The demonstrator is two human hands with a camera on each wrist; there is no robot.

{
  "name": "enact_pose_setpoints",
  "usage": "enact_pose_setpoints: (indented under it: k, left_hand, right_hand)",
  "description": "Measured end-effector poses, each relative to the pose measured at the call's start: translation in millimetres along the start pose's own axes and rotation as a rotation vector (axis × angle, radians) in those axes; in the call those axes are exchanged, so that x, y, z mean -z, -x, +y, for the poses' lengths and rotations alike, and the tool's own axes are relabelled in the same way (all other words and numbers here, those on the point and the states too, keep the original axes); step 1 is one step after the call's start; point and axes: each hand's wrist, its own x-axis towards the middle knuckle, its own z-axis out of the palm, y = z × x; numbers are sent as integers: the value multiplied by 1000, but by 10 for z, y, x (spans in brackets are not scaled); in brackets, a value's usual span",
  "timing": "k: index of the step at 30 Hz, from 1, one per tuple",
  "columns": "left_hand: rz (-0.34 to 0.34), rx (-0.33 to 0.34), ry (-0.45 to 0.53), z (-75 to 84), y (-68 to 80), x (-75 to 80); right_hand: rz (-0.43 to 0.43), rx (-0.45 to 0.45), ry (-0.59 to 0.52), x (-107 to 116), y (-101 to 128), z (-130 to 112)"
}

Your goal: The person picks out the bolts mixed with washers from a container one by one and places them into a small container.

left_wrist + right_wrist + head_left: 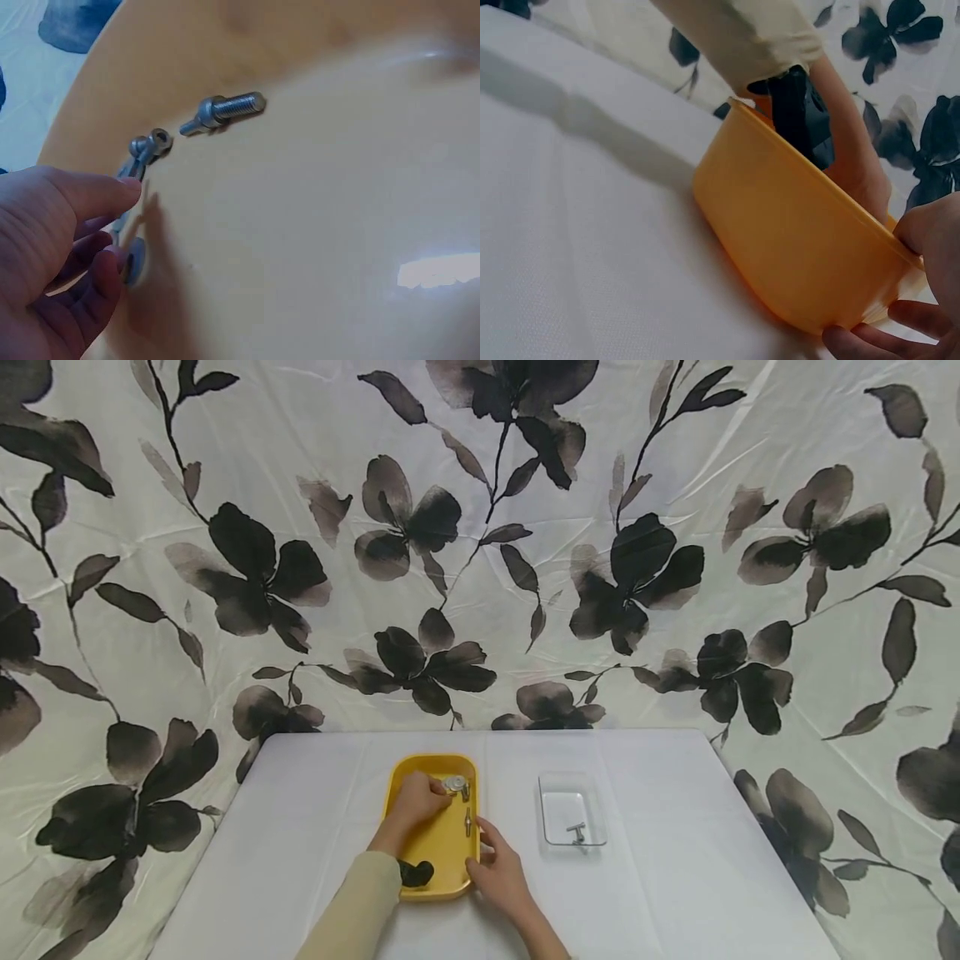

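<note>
Left hand reaches into the yellow tray on the desk, fingers loosely curled beside small eye bolts, right hand clamping the rim — one clumsy pinch could scatter them.

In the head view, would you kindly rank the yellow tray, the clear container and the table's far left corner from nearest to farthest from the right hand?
1. Yellow tray: the right hand grips its near right rim.
2. Clear container: to the right, slightly farther back on the table.
3. Table's far left corner: beyond the tray, at the cloth backdrop.
</note>
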Motion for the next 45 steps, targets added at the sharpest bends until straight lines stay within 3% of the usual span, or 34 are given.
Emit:
enact_pose_setpoints:
  k: [6, 17, 30, 37, 45]
  left_hand:
    - [-2, 8, 17, 96, 44, 82]
    - [87, -96, 17, 289, 48, 232]
    - [134, -96, 78, 387, 299, 307]
    - [149, -138, 89, 432, 388, 310]
    - [151, -151, 123, 468, 534, 328]
  right_hand:
    - [-22, 7, 15, -6, -14, 25]
    - [-31, -2, 45, 48, -113, -10]
    - [-51, -9, 79, 39, -60, -16]
    - [-91, 13, 186, 138, -21, -145]
    - [-120, 83, 346, 397, 52, -392]
